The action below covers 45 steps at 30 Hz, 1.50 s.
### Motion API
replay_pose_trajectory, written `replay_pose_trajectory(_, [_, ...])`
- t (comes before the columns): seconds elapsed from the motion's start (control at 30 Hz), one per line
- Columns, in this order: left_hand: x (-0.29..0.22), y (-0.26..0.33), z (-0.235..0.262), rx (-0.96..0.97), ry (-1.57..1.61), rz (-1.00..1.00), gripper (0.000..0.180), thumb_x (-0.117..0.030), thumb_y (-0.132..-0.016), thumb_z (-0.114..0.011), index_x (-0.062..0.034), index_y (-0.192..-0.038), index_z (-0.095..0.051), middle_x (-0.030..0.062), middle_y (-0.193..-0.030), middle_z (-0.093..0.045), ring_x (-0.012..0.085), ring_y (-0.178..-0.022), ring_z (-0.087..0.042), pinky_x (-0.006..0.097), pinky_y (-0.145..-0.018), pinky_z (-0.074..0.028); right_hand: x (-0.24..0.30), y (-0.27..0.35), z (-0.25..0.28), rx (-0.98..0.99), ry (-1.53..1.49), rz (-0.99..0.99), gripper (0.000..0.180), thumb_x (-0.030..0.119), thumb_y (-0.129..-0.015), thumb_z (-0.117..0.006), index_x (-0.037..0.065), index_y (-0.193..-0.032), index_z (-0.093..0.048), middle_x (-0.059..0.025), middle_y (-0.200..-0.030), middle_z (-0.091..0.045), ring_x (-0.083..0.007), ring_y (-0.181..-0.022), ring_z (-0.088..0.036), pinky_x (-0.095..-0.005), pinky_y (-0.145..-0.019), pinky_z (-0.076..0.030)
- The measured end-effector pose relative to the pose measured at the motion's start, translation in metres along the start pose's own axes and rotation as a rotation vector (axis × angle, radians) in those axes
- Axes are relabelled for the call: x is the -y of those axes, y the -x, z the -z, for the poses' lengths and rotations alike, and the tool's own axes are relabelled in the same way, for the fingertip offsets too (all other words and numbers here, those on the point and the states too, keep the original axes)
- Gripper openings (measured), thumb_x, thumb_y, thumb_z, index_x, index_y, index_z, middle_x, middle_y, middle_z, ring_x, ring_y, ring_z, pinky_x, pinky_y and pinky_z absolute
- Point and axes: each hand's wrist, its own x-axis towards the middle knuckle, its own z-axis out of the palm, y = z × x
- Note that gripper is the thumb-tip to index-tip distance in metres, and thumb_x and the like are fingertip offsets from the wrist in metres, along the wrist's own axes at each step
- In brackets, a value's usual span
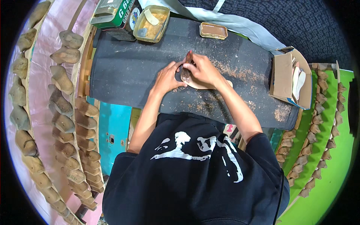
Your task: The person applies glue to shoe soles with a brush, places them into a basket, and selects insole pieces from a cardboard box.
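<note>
R hand (205, 70) grips dark tool (186, 71) over tan sole-shaped pc (199, 84) on table (123, 75); L hand (167, 78) spread at its L end, can't tell if gripping. Imo, keep pc flat, thumb clear.

Bright lighting, soft shadows, pale sheen on pink sheeting (40, 62), fisheye bending toward rim, black corners

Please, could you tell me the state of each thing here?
Sole-shaped piece: partly hidden
Left hand: touching it
Dark tool: gripped by right hand
Cardboard box: open, pale pieces inside
Yellowish tub: open, pale piece inside
Small dish: uncovered
Black cloth: strewn with shavings
</note>
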Motion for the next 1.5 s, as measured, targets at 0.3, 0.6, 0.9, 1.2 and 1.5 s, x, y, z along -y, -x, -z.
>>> replay_pose_trajectory(0.3, [0.000, 0.002, -0.008, -0.025, 0.001, 0.070, 0.106, -0.027, -0.055, -0.101, -0.0139, -0.149, -0.055, 0.0100, -0.108, -0.064, 0.0355, -0.105, -0.066, 0.047, -0.092, -0.055, 0.018, 0.000, -0.002, 0.007, 0.147, 0.091, 0.016, 0.012, -0.096, -0.069, 0.000, -0.106, -0.065, -0.0210, -0.099, -0.069, -0.0430, -0.095, -0.068, -0.0504, -0.083, -0.054])
replay_pose_trajectory(0.6, [0.011, 0.004, -0.014, -0.089, 0.031, 0.047, 0.076, -0.013, -0.069, -0.088, -0.0142, -0.141, -0.063, 0.0115, -0.110, -0.066, 0.0359, -0.105, -0.068, 0.047, -0.089, -0.056, 0.021, 0.038, -0.018, 0.184, 0.346, 0.478, 0.023, 0.001, -0.077, -0.069, 0.004, -0.098, -0.062, -0.0133, -0.098, -0.063, -0.0356, -0.096, -0.064, -0.0449, -0.086, -0.055])
replay_pose_trajectory(0.9, [-0.002, 0.006, -0.010, -0.019, -0.014, 0.054, 0.078, -0.023, -0.060, -0.099, -0.0093, -0.131, -0.069, 0.0093, -0.109, -0.067, 0.0337, -0.109, -0.067, 0.045, -0.094, -0.055, 0.012, 0.019, 0.002, -0.007, 0.059, 0.002, 0.015, 0.011, -0.098, -0.067, -0.003, -0.104, -0.063, -0.0240, -0.095, -0.068, -0.0450, -0.089, -0.069, -0.0505, -0.082, -0.054])
replay_pose_trajectory(1.2, [0.003, 0.008, -0.015, -0.080, 0.015, 0.019, 0.074, -0.019, -0.063, -0.096, -0.0086, -0.131, -0.070, 0.0101, -0.107, -0.066, 0.0334, -0.106, -0.067, 0.044, -0.092, -0.054, 0.011, 0.031, -0.009, 0.088, 0.281, 0.354, 0.016, 0.003, -0.083, -0.070, 0.002, -0.097, -0.063, -0.0167, -0.098, -0.064, -0.0381, -0.097, -0.065, -0.0473, -0.086, -0.054])
replay_pose_trajectory(1.5, [0.004, 0.009, -0.014, -0.036, 0.007, 0.025, 0.080, -0.021, -0.062, -0.097, -0.0088, -0.135, -0.069, 0.0097, -0.105, -0.066, 0.0333, -0.103, -0.066, 0.044, -0.091, -0.054, 0.015, 0.065, -0.002, 0.112, 0.150, 0.271, 0.014, 0.003, -0.087, -0.069, 0.001, -0.099, -0.063, -0.0162, -0.097, -0.065, -0.0368, -0.092, -0.068, -0.0453, -0.082, -0.055])
